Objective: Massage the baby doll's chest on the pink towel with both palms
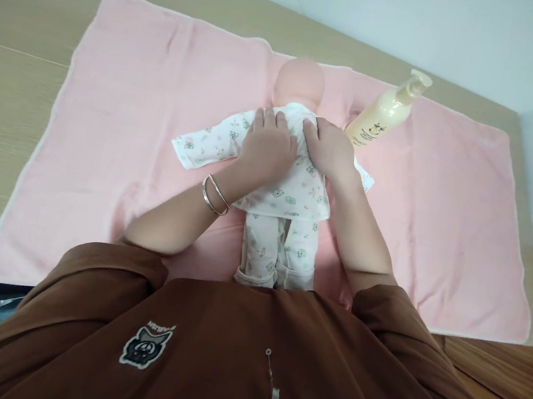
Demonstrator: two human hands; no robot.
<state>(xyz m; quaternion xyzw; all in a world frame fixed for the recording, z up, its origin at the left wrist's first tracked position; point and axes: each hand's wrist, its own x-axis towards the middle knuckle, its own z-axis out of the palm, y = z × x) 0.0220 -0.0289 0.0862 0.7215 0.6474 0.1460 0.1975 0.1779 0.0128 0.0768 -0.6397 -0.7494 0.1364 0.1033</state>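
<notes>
A baby doll (300, 81) lies on a pink blanket (122, 102), its head away from me and the back of its head facing up. It wears a white printed long-sleeved top (291, 196) and matching trousers (261, 244). My left hand (266, 144) rests flat on the upper part of the top at the left, fingers stretched toward the doll's neck. On the right side of the top lies my right hand (330, 146), its fingers out and turned inward. Both palms are hidden, and so is much of the right sleeve.
A cream pump bottle (380, 116) lies on the blanket just beyond my right hand. The blanket covers most of a pale wooden table (6, 87). A white wall (440, 32) stands behind, and a brown wooden floor (503, 374) shows at the lower right.
</notes>
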